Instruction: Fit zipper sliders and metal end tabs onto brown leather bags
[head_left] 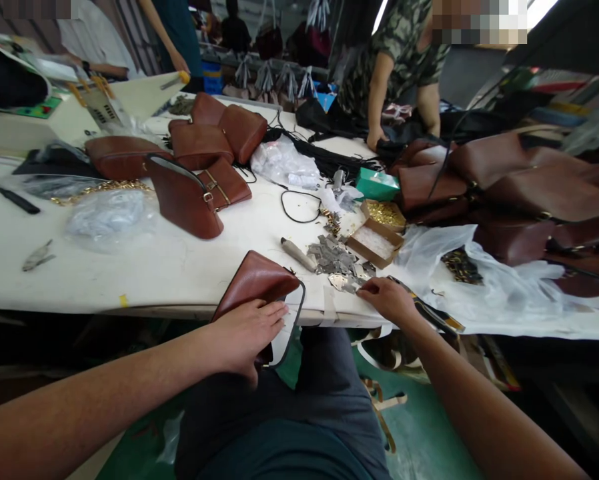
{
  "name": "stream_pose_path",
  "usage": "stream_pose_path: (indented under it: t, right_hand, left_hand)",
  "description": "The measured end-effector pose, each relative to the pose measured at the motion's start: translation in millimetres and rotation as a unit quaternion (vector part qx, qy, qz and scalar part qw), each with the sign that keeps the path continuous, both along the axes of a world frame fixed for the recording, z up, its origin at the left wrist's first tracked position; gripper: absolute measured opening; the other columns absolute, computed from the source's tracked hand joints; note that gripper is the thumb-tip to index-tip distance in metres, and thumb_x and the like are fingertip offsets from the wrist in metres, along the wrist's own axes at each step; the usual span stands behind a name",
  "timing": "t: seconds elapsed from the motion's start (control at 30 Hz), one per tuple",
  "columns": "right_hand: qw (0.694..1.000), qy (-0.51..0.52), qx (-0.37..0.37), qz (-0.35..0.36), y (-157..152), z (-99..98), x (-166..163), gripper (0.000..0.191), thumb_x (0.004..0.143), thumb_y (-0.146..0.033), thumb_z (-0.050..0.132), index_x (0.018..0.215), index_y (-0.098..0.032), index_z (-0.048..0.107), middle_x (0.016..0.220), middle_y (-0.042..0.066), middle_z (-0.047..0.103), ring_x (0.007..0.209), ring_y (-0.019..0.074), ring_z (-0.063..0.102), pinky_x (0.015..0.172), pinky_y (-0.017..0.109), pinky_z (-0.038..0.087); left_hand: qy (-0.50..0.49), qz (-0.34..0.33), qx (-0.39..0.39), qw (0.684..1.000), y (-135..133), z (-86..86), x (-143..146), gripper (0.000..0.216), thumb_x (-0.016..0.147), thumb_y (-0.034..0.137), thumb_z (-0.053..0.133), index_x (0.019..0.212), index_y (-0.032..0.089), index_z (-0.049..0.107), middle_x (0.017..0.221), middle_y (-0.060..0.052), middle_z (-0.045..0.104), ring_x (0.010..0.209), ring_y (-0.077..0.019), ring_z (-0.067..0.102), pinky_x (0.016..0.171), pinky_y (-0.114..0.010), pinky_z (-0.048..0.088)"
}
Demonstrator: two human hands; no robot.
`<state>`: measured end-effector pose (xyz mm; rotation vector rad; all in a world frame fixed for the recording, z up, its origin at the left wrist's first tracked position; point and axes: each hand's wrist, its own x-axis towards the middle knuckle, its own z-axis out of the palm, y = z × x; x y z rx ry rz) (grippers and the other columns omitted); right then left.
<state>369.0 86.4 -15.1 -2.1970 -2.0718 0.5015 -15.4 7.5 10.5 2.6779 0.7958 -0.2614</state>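
A brown leather bag (252,280) lies tilted over the near table edge, its open mouth showing a pale lining. My left hand (249,333) grips it, fingers laid over the lining and thumb lower down. At the near side of a heap of thin grey metal plates (329,253), my right hand (387,300) has thumb and fingers pinched together; whatever is between the tips is too small to make out. A grey tapered tool handle (298,254) rests beside the heap. Pliers or cutters with black and yellow handles (432,310) lie under my right wrist.
Brown bags (199,140) stand at the back left, and more are piled (519,177) at the right. Cardboard boxes of small parts (374,243), a plastic sheet (499,287) and a wrapped bundle (109,217) lie about. Across the table, a person in camouflage (404,47) handles black material.
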Motion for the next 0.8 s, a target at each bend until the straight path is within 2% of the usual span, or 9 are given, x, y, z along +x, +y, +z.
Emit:
stream_pose_path:
  t: [0.1, 0.17, 0.23, 0.3, 0.37, 0.43, 0.57, 0.67, 0.8]
  right_hand:
    - [0.998, 0.05, -0.027, -0.004, 2, 8.6, 3, 0.02, 0.079, -0.041, 0.076, 0.075, -0.021, 0.074, 0.075, 0.005, 0.074, 0.07, 0.0203, 0.064, 0.064, 0.031, 0.042]
    - [0.988, 0.151, -0.011, -0.028, -8, 14.3, -6, 0.022, 0.077, -0.042, 0.077, 0.076, -0.02, 0.072, 0.069, 0.004, 0.072, 0.063, 0.018, 0.062, 0.059, 0.03, 0.044]
    - [0.951, 0.302, 0.017, -0.069, -26, 17.2, -29, 0.031, 0.077, -0.045, 0.079, 0.091, -0.019, 0.072, 0.071, 0.003, 0.072, 0.063, 0.0183, 0.065, 0.057, 0.029, 0.048]
    - [0.889, 0.448, 0.017, -0.097, -49, 14.5, -64, 0.044, 0.076, -0.049, 0.082, 0.107, -0.019, 0.069, 0.077, 0.003, 0.073, 0.069, 0.0206, 0.071, 0.057, 0.029, 0.054]
    - [0.839, 0.533, -0.015, -0.105, -70, 6.0, -105, 0.047, 0.074, -0.049, 0.084, 0.108, -0.02, 0.069, 0.079, 0.002, 0.073, 0.071, 0.0214, 0.074, 0.057, 0.029, 0.056]
    - [0.815, 0.568, -0.046, -0.108, -84, -5.0, -141, 0.044, 0.073, -0.048, 0.085, 0.103, -0.02, 0.07, 0.079, 0.002, 0.072, 0.068, 0.0202, 0.073, 0.053, 0.027, 0.054]
    - [0.816, 0.562, -0.053, -0.125, -92, -21.0, -177, 0.033, 0.074, -0.043, 0.082, 0.094, -0.02, 0.068, 0.074, 0.001, 0.072, 0.062, 0.0179, 0.07, 0.05, 0.025, 0.05]
    - [0.835, 0.532, -0.049, -0.133, -91, -23.6, -179, 0.027, 0.075, -0.038, 0.079, 0.092, -0.021, 0.067, 0.071, 0.0, 0.071, 0.062, 0.0184, 0.07, 0.054, 0.026, 0.052]
    - [0.852, 0.505, -0.06, -0.12, -90, -22.5, -174, 0.024, 0.075, -0.035, 0.079, 0.09, -0.02, 0.067, 0.071, 0.001, 0.072, 0.062, 0.0192, 0.07, 0.058, 0.029, 0.055]
  left_hand:
    - [0.014, -0.015, 0.044, 0.999, -1, -7.0, 0, 0.117, 0.053, 0.054, 0.096, 0.151, 0.009, 0.048, 0.169, -0.023, 0.03, 0.157, -0.0354, 0.03, 0.124, -0.046, 0.029]
    - [0.007, -0.019, 0.066, 0.998, -2, -9.2, -1, 0.109, 0.057, 0.047, 0.095, 0.148, 0.008, 0.05, 0.168, -0.024, 0.033, 0.156, -0.0353, 0.032, 0.122, -0.046, 0.031]
    - [-0.008, -0.022, 0.073, 0.997, -2, -8.1, -2, 0.096, 0.063, 0.043, 0.09, 0.144, 0.009, 0.053, 0.166, -0.024, 0.037, 0.154, -0.0343, 0.035, 0.121, -0.045, 0.033]
    - [-0.025, -0.026, 0.074, 0.997, -1, -4.9, -3, 0.086, 0.067, 0.042, 0.085, 0.141, 0.009, 0.056, 0.164, -0.023, 0.041, 0.151, -0.0335, 0.039, 0.119, -0.044, 0.035]
    - [-0.039, -0.024, 0.076, 0.996, 1, -2.3, -3, 0.082, 0.07, 0.043, 0.081, 0.14, 0.009, 0.057, 0.16, -0.022, 0.046, 0.148, -0.0335, 0.043, 0.118, -0.043, 0.038]
    - [-0.047, -0.018, 0.079, 0.996, 3, -1.8, -3, 0.081, 0.072, 0.045, 0.079, 0.141, 0.009, 0.057, 0.157, -0.022, 0.05, 0.146, -0.0339, 0.045, 0.118, -0.044, 0.039]
    - [-0.049, -0.008, 0.086, 0.995, 3, -6.3, -4, 0.084, 0.071, 0.047, 0.08, 0.142, 0.007, 0.056, 0.157, -0.024, 0.048, 0.148, -0.0352, 0.042, 0.125, -0.043, 0.032]
    - [-0.05, -0.004, 0.078, 0.996, 3, -8.4, -6, 0.078, 0.072, 0.045, 0.081, 0.136, 0.006, 0.059, 0.156, -0.024, 0.049, 0.15, -0.0349, 0.04, 0.126, -0.04, 0.031]
    - [-0.052, -0.01, 0.059, 0.997, 5, -6.3, -6, 0.073, 0.073, 0.044, 0.08, 0.132, 0.005, 0.061, 0.148, -0.023, 0.056, 0.145, -0.0352, 0.045, 0.123, -0.039, 0.035]
